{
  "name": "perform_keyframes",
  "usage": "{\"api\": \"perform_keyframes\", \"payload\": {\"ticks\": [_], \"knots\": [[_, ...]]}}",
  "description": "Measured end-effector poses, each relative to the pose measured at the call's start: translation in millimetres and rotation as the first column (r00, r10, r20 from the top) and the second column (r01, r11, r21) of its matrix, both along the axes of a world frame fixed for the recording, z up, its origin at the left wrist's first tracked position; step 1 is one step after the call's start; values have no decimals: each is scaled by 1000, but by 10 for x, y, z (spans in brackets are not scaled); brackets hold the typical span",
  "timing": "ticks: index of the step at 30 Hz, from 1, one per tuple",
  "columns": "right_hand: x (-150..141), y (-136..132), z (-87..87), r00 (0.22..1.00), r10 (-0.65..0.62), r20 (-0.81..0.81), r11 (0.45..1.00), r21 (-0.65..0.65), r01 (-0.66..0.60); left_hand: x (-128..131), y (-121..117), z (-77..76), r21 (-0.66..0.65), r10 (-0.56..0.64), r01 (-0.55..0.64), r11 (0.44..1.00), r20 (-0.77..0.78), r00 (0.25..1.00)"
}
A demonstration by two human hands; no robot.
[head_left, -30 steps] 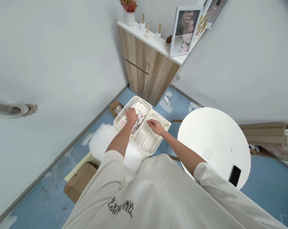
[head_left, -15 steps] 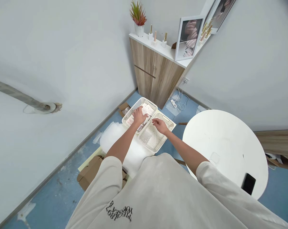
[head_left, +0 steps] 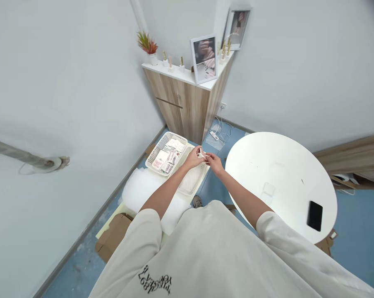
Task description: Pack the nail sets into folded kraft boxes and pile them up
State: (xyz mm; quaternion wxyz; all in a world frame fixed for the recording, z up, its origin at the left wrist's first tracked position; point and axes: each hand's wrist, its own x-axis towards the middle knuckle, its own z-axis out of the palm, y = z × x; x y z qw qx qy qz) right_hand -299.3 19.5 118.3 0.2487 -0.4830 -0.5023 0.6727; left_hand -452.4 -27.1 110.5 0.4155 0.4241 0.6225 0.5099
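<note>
Above the right-hand white basket [head_left: 189,182], my left hand [head_left: 193,159] and my right hand [head_left: 215,164] meet at a small pink-and-white packet [head_left: 202,153]. Both hands are closed, pinching it between the fingertips; its exact kind is too small to make out. Part of that basket is hidden behind my hands and left forearm. Close by on the left, a second white basket [head_left: 149,162] holds several flat packets [head_left: 169,155] in white, pink and darker prints.
White padded wrap [head_left: 140,188] and a brown cardboard box [head_left: 114,236] lie left of me. A round white table [head_left: 283,165] on my right bears a black phone [head_left: 315,215]. A wooden cabinet [head_left: 190,107] stands ahead; a power strip [head_left: 214,135] lies on the floor.
My left hand has come out of the left basket and moved right with a small packet. My right hand has closed on it too. The view has turned rightward.
</note>
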Motion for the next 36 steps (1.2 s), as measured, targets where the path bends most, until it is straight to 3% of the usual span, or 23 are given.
{"api": "perform_keyframes", "payload": {"ticks": [4, 10, 16, 22, 28, 32, 36], "knots": [[629, 96, -19, 989, -144, 37, 985, 95, 140, 502, 99, -53, -32, -128, 124, 992, -165, 978], [1651, 144, -47, 963, -257, 79, 953, 184, 240, 1371, 288, -61, -23, -289, 316, 948, -474, 832], [2667, 40, -107, 915, -341, 216, 938, 138, 317, 2294, 415, -110, -76, -425, 462, 884, -546, 722], [3587, -108, -182, 886, -366, 284, 929, 48, 368, 3180, 416, -273, -158, -522, 529, 833, -541, 659], [4301, -191, -340, 876, -355, 326, 928, 9, 373, 3886, 331, -528, -204, -584, 557, 805, -440, 682], [4658, -256, -528, 849, -383, 364, 913, 10, 407, 4200, 211, -743, -300, -565, 491, 818, -252, 786], [4888, -302, -739, 815, -377, 441, 907, -2, 420, 4414, 92, -922, -482, -493, 403, 778, -71, 867]]}}
